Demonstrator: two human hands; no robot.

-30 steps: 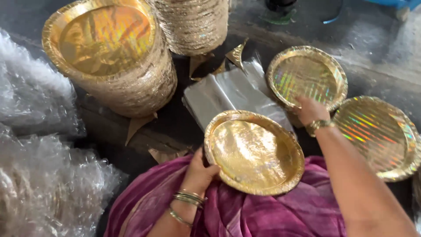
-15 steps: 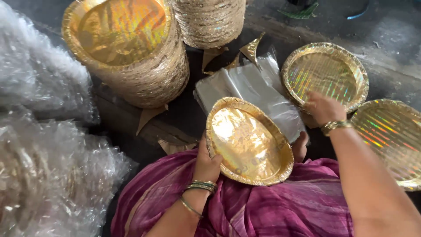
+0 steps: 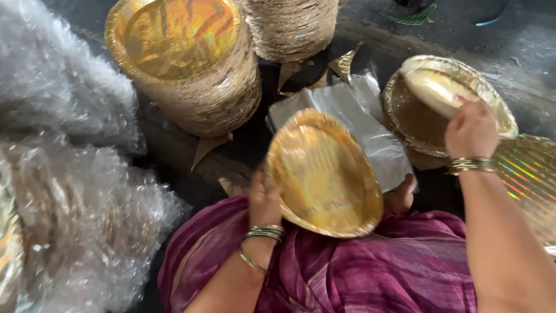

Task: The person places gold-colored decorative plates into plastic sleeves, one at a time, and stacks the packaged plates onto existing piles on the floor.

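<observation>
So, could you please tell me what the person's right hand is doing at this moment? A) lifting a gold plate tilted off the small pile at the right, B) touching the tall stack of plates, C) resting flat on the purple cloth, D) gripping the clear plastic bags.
A: the right hand grips the edge of a tilted gold plate raised above the small pile, while the left hand steadies the lap plate.

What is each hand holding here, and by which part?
The left hand grips a gold foil paper plate by its left rim, tilted over the lap. The right hand lifts another gold plate by its near edge off a stack.
</observation>
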